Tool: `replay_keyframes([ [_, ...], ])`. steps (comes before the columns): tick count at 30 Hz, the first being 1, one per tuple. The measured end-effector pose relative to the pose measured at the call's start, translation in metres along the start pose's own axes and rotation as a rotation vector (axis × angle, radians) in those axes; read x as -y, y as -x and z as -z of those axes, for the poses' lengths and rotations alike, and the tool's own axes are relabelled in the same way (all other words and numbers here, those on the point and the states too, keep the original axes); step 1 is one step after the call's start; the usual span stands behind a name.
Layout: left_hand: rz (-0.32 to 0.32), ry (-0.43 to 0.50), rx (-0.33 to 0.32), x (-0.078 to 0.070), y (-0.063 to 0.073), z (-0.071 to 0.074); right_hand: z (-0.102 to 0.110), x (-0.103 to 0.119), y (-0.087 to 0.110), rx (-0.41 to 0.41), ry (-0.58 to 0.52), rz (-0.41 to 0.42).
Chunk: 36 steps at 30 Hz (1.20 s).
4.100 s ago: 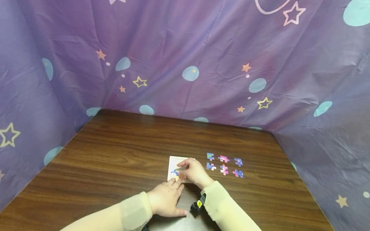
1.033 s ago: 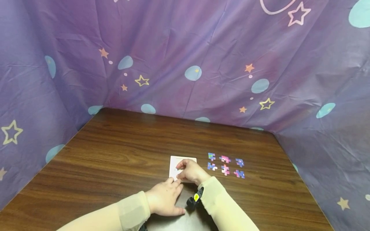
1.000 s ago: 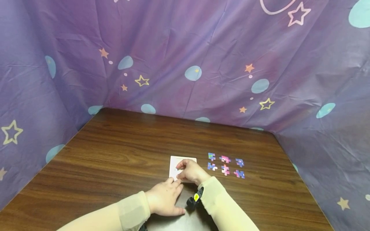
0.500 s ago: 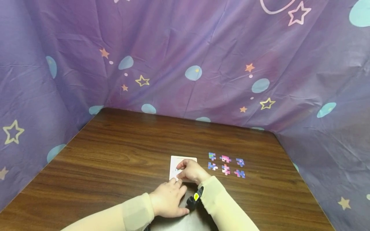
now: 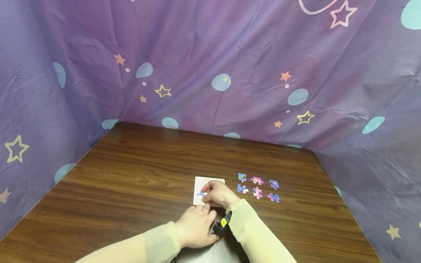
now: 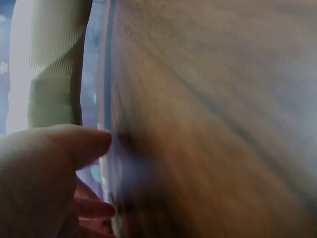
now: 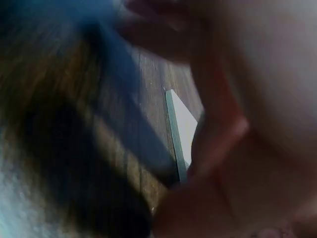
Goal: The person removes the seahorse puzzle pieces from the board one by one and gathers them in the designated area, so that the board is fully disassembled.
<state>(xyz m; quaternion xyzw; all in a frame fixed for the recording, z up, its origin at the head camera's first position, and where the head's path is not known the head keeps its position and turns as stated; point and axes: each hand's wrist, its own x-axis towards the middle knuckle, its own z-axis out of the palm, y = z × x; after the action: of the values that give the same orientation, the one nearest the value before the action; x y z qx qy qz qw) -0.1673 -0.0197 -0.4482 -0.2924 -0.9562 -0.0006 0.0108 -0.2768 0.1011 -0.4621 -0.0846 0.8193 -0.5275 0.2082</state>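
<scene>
A white puzzle tray [image 5: 198, 182] lies on the table, its right part covered by my right hand [image 5: 220, 193]. That hand pinches a small blue jigsaw piece [image 5: 201, 194] between thumb and forefinger, low over the tray's left half. The right wrist view shows the curled fingers and a corner of the tray [image 7: 184, 124], but no piece. My left hand [image 5: 197, 224] lies flat with its fingers extended, the fingertips right at the tray's near edge. In the left wrist view the thumb [image 6: 91, 144] sticks out over the wood.
Several loose jigsaw pieces lie right of the tray in two rows, among them a pink piece [image 5: 257, 180] and a blue-and-pink piece [image 5: 274, 197]. A silvery surface [image 5: 210, 255] shows at the near edge. Purple star-patterned cloth [image 5: 184, 54] hangs around the brown table [image 5: 148, 153].
My left hand has shifted slightly right and its fingertips have drawn back to the tray's near edge. The right hand stays nearly in place, with more of the blue piece showing at its fingertips.
</scene>
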Motion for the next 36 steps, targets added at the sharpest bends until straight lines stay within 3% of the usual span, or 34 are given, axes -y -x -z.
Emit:
replay_keyframes([
  [5, 0.053, 0.060, 0.096, -0.0085, -0.0054, 0.0023, -0.0001, 0.0005, 0.0005, 0.003, -0.001, -0.005],
  [10, 0.067, 0.028, 0.151, -0.0064, -0.0025, 0.0037, -0.0006, 0.0001, 0.0006, 0.012, 0.003, 0.009],
  [17, 0.032, -0.117, 0.118, -0.0011, -0.0007, 0.0080, 0.0003, 0.0002, 0.0009, 0.007, 0.001, 0.005],
  [26, 0.079, 0.008, 0.201, -0.0020, 0.0021, 0.0090, 0.0005, 0.0007, 0.0022, 0.013, -0.029, -0.001],
  [36, 0.078, -0.037, 0.168, -0.0035, 0.0012, 0.0061, 0.0004, 0.0012, 0.0022, 0.019, -0.021, -0.014],
])
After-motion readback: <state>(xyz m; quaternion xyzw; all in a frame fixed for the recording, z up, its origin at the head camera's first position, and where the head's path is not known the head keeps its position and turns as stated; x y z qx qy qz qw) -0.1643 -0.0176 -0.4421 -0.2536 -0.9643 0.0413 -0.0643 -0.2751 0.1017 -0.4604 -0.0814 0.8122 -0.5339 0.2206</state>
